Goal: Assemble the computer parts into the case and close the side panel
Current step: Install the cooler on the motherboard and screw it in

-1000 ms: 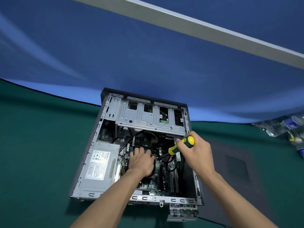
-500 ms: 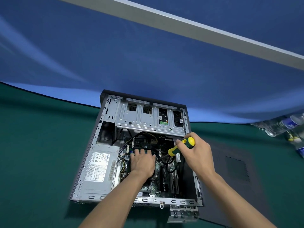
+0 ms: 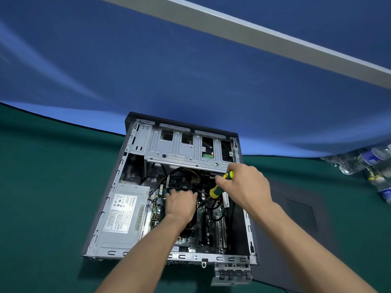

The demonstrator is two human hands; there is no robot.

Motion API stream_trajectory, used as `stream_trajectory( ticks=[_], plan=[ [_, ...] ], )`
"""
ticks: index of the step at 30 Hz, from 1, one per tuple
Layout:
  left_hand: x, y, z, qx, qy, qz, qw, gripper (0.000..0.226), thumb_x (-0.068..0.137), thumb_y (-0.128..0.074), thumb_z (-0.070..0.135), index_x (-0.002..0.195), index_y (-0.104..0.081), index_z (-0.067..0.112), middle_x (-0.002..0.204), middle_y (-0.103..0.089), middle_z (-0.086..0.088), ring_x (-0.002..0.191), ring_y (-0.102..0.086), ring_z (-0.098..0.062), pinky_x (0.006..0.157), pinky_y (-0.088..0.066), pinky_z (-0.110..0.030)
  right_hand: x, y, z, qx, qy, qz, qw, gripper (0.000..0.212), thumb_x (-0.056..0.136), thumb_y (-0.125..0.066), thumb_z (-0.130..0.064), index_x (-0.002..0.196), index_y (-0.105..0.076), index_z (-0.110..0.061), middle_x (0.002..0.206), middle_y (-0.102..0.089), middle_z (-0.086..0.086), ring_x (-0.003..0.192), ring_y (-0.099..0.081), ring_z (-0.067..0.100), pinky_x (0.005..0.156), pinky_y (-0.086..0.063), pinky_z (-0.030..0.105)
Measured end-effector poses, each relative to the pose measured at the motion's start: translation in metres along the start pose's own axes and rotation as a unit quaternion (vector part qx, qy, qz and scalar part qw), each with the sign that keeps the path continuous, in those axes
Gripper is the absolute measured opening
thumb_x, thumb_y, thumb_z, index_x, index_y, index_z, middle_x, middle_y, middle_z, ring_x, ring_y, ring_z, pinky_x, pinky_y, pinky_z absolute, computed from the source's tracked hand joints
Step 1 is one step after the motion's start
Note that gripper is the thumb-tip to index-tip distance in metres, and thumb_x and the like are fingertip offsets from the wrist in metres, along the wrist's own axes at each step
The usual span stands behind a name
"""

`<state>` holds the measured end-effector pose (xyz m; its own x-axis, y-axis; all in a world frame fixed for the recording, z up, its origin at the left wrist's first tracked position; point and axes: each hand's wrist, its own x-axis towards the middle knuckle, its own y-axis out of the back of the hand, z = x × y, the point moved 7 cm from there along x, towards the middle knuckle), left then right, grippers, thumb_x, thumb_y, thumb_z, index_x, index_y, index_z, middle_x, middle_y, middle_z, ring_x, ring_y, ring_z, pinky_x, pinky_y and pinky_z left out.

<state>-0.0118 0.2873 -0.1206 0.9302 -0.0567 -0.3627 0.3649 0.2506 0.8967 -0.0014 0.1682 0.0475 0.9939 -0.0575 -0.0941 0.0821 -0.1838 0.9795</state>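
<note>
- Open computer case (image 3: pixel 118 191) lying flat on green table (image 3: pixel 42 187), side panel (image 3: pixel 296 212) off, resting just right of it.
- Left hand (image 3: pixel 179 205) palm-down inside on the circuit board (image 3: pixel 211 227), fingers fairly straight, gripping nothing visible.
- Right hand (image 3: pixel 247 189) wrapped round a yellow-green screwdriver (image 3: pixel 220 186), tip angled down into the case.
- Grey power supply (image 3: pixel 124 214) seated at left.
- Plastic bottles (image 3: pixel 364 159) at far right.
</note>
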Motion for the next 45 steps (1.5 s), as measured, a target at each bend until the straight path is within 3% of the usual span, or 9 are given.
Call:
stream_trajectory(
  ticks=[10, 17, 22, 26, 30, 33, 35, 38, 45],
  plan=[
    [0.007, -0.005, 0.004, 0.042, -0.059, 0.055, 0.996, 0.024, 0.096, -0.038, 0.022, 0.109, -0.056, 0.013, 0.109, -0.064, -0.008, 0.104, -0.051, -0.025, 0.078, -0.042, -0.037, 0.013, -0.011, -0.032, 0.015, 0.084, -0.156, 0.984, 0.017, 0.095, -0.047, -0.033, 0.102, -0.045, -0.018, 0.086, -0.053, 0.0, 0.078, -0.052, 0.024, 0.063, -0.038, 0.032],
    [0.007, -0.006, -0.002, 0.013, -0.08, 0.114, 0.99, 0.045, 0.1, -0.023, 0.032, 0.098, -0.065, 0.016, 0.1, -0.067, -0.003, 0.098, -0.054, -0.022, 0.075, -0.043, -0.035, 0.017, 0.001, -0.027, -0.16, 0.074, -0.102, 0.979, 0.039, 0.098, -0.038, -0.034, 0.065, -0.037, -0.014, 0.066, -0.041, 0.002, 0.067, -0.046, 0.026, 0.051, -0.028, 0.028],
    [0.008, -0.007, -0.002, 0.019, -0.077, 0.108, 0.991, 0.045, 0.098, -0.023, 0.031, 0.095, -0.065, 0.016, 0.098, -0.066, -0.003, 0.096, -0.052, -0.023, 0.073, -0.04, -0.035, 0.023, -0.011, -0.023, -0.039, 0.023, -0.262, 0.964, 0.023, 0.091, -0.049, -0.029, 0.104, -0.042, -0.011, 0.08, -0.063, 0.003, 0.056, -0.06, 0.021, 0.057, -0.048, 0.029],
    [0.009, -0.008, -0.003, 0.026, -0.075, 0.112, 0.991, 0.041, 0.098, -0.026, 0.031, 0.091, -0.064, 0.018, 0.095, -0.065, -0.001, 0.095, -0.047, -0.02, 0.071, -0.038, -0.034, 0.023, -0.005, -0.03, -0.113, 0.061, -0.175, 0.976, 0.033, 0.099, -0.04, -0.028, 0.069, -0.041, -0.015, 0.079, -0.058, 0.01, 0.066, -0.052, 0.027, 0.061, -0.042, 0.029],
    [0.008, -0.006, 0.0, 0.05, -0.08, 0.119, 0.988, 0.029, 0.097, -0.036, 0.029, 0.087, -0.062, 0.018, 0.092, -0.066, -0.002, 0.093, -0.046, -0.021, 0.065, -0.034, -0.034, 0.02, -0.013, -0.035, -0.041, 0.029, -0.256, 0.965, 0.025, 0.094, -0.043, -0.038, 0.103, -0.039, -0.015, 0.085, -0.056, 0.005, 0.076, -0.058, 0.028, 0.071, -0.05, 0.034],
    [0.009, -0.008, -0.003, 0.045, -0.069, 0.113, 0.99, 0.025, 0.095, -0.04, 0.028, 0.091, -0.063, 0.018, 0.096, -0.066, -0.003, 0.094, -0.05, -0.022, 0.071, -0.039, -0.036, 0.02, -0.01, -0.038, -0.086, 0.06, -0.178, 0.978, 0.013, 0.098, -0.042, -0.021, 0.099, -0.043, -0.008, 0.093, -0.061, 0.012, 0.072, -0.053, 0.029, 0.063, -0.043, 0.031],
    [0.01, -0.009, -0.003, 0.034, -0.067, 0.114, 0.991, 0.03, 0.096, -0.036, 0.028, 0.095, -0.063, 0.017, 0.099, -0.065, -0.003, 0.095, -0.05, -0.022, 0.075, -0.041, -0.037, 0.019, -0.003, -0.031, -0.122, 0.044, -0.122, 0.984, 0.018, 0.1, -0.041, -0.021, 0.103, -0.049, -0.005, 0.092, -0.06, 0.01, 0.072, -0.048, 0.029, 0.06, -0.037, 0.03],
    [0.011, -0.01, -0.004, 0.002, -0.059, 0.116, 0.992, 0.048, 0.098, -0.021, 0.034, 0.096, -0.066, 0.016, 0.099, -0.066, -0.004, 0.096, -0.052, -0.022, 0.077, -0.041, -0.038, 0.017, -0.005, -0.021, -0.016, -0.008, -0.189, 0.982, 0.04, 0.098, -0.046, -0.031, 0.131, -0.03, -0.016, 0.119, -0.05, 0.012, 0.084, -0.057, 0.031, 0.07, -0.045, 0.034],
    [0.011, -0.011, -0.005, 0.029, -0.056, 0.105, 0.993, 0.041, 0.097, -0.026, 0.032, 0.095, -0.065, 0.017, 0.1, -0.065, -0.003, 0.096, -0.052, -0.021, 0.075, -0.04, -0.036, 0.008, -0.008, -0.027, -0.007, -0.001, -0.215, 0.977, 0.035, 0.096, -0.046, -0.028, 0.125, -0.033, -0.015, 0.117, -0.052, 0.012, 0.084, -0.058, 0.031, 0.07, -0.048, 0.035]
  ],
)
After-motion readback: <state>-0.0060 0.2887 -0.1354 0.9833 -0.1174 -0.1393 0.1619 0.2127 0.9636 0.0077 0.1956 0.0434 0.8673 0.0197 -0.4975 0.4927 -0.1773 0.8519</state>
